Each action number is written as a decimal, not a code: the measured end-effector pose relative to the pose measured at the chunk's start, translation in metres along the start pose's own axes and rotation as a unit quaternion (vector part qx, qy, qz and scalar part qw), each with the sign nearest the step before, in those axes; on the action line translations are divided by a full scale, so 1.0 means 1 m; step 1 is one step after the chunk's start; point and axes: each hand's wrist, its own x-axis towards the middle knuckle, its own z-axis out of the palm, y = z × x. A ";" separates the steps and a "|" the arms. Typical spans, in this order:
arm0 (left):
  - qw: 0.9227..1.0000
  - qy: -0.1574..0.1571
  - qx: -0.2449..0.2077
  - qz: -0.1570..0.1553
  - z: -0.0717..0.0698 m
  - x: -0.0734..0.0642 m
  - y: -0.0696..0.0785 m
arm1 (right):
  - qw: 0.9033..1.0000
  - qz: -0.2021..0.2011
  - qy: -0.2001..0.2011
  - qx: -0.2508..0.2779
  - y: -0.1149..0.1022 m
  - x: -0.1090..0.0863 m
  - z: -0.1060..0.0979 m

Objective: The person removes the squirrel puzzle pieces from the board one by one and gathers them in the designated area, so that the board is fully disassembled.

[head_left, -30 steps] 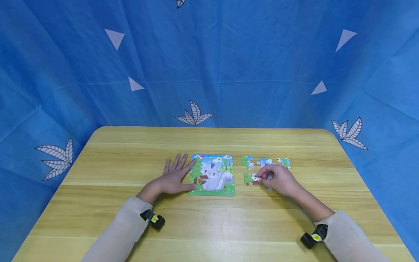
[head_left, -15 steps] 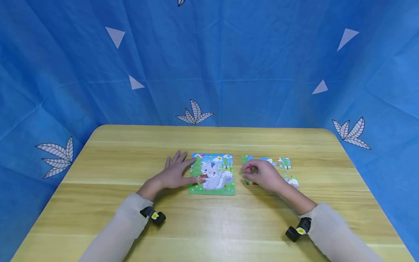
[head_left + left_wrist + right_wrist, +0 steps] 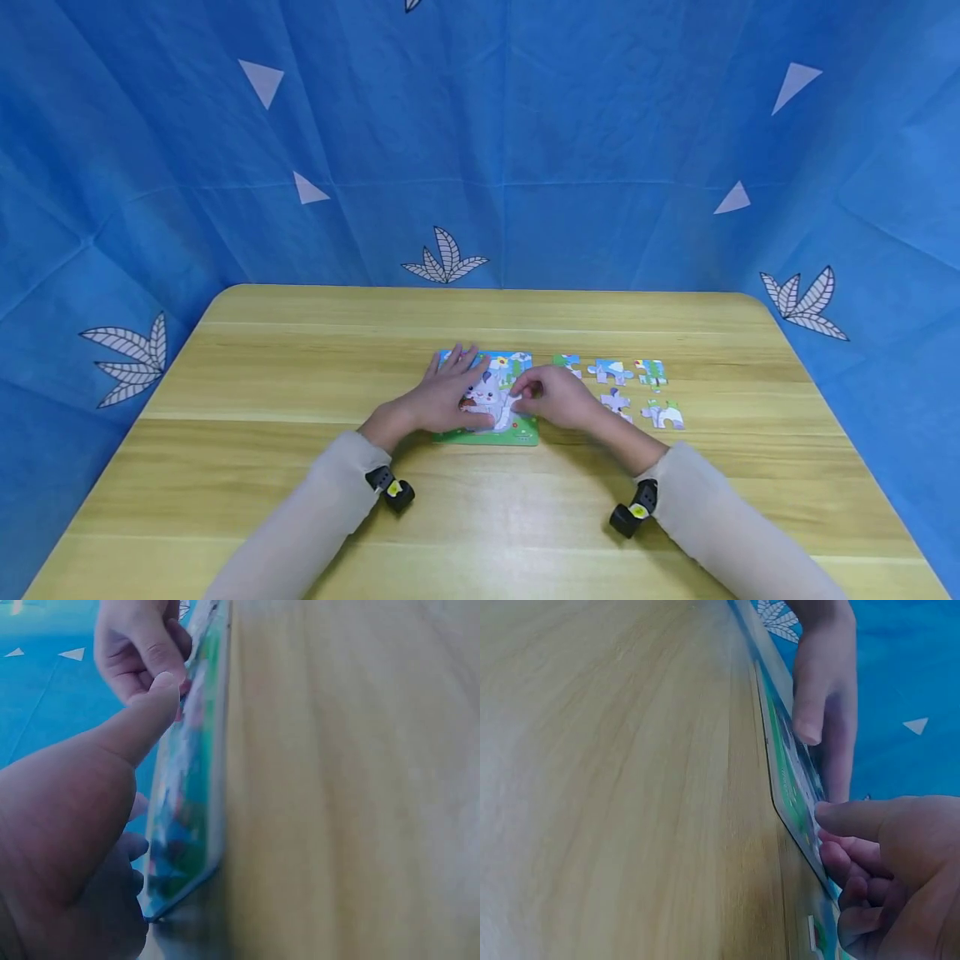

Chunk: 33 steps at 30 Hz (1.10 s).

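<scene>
A square puzzle board (image 3: pixel 522 435) with a grey squirrel, trees and flowers lies flat on the table. My left hand (image 3: pixel 441 400) lies over its left part, fingers spread and thumb across the squirrel. At the board's right side, my right hand (image 3: pixel 558 398) has its thumb and curled forefinger close together on the squirrel's tail. Whether a puzzle piece is between those fingertips cannot be made out, even in the right wrist view, where the right hand (image 3: pixel 907 877) meets the board (image 3: pixel 787 784). In the left wrist view, the left thumb (image 3: pixel 146 712) lies close to the right fingers.
Loose puzzle pieces lie right of the board: a green one (image 3: pixel 567 362), a blue-and-white one (image 3: pixel 610 371), a tree one (image 3: pixel 651 372), a lilac one (image 3: pixel 615 402) and a white one (image 3: pixel 663 414). Behind the wooden table (image 3: pixel 495 517) hangs a blue curtain (image 3: pixel 600 150).
My right hand has come left from the loose pieces to the board's right side, its fingers curled. My left hand has slid right, from the board's left edge further over the picture.
</scene>
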 end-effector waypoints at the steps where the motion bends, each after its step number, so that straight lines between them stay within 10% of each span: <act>1: 1.000 -0.003 0.003 -0.003 0.002 0.001 0.000 | 1.000 0.004 0.000 -0.002 -0.001 0.000 0.001; 15: 0.999 -0.024 0.008 -0.022 0.008 0.002 -0.001 | 0.999 0.031 -0.007 -0.025 -0.006 0.002 0.005; 33: 0.999 -0.022 -0.007 -0.022 0.008 0.001 -0.003 | 0.995 0.014 -0.022 0.099 0.000 -0.007 -0.001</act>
